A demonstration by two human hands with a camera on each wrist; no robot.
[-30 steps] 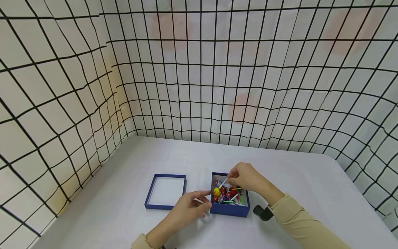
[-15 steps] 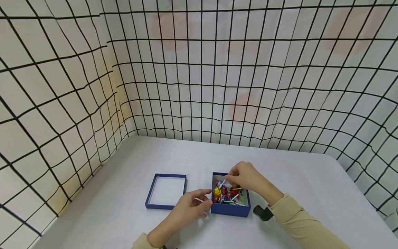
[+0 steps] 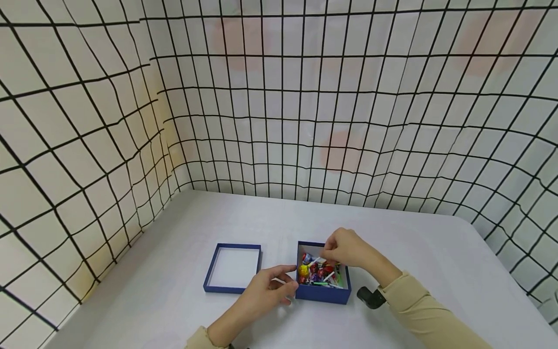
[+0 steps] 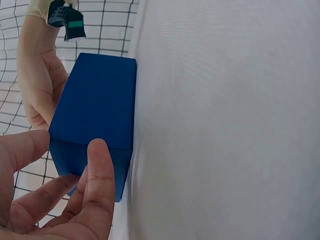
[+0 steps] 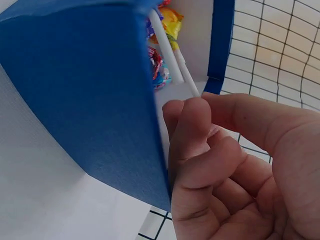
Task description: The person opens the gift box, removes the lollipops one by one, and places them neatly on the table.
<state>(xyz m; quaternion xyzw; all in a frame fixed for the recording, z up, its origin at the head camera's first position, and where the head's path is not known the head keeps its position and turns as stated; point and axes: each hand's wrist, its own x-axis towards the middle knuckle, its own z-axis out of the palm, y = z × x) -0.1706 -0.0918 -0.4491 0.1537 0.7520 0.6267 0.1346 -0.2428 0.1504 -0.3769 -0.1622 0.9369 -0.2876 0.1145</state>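
A blue box point(image 3: 322, 293) stands on the table with several wrapped lollipops point(image 3: 315, 278) inside. My left hand point(image 3: 269, 290) is at the box's left side, fingers spread; in the left wrist view its fingertips lie right at the box's corner and faces. My right hand point(image 3: 345, 248) reaches over the far right part of the box. Its thumb and fingers pinch the end of a white stick in the right wrist view, and this stick leads to a yellow-wrapped lollipop point(image 5: 171, 22). Another white stick point(image 5: 166, 47) lies beside it. Part of the box interior is hidden behind the right hand.
Left of the box lies its shallow blue-edged lid point(image 3: 233, 267), white inside up. A white-covered table point(image 3: 183, 271) carries everything. Black netting point(image 3: 301, 102) hangs before the pale walls behind and at the sides. A dark wrist device point(image 3: 370, 297) sits by the right sleeve.
My right hand first shifts slightly left, then back right, and the stick by its fingers now lies lower. The left hand stays at the box's side; box and lid hold their places.
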